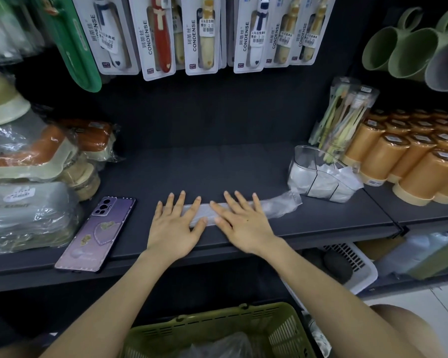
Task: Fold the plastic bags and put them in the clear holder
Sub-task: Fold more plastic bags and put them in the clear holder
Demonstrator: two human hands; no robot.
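Plastic bag (274,206), strip on shelf (205,171): our left grip (174,226) and right grip (243,223) press it, fingers straight. We should squeeze air out before folding short for holder (299,161).

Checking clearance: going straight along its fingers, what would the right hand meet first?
Past the clear plastic bag under the right hand, only bare dark shelf shows, probably until the back wall.

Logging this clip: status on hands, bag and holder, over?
Both flat: left hand and right hand press the bag. At right, the holder has white bags inside. Nothing blocking; phone at left.
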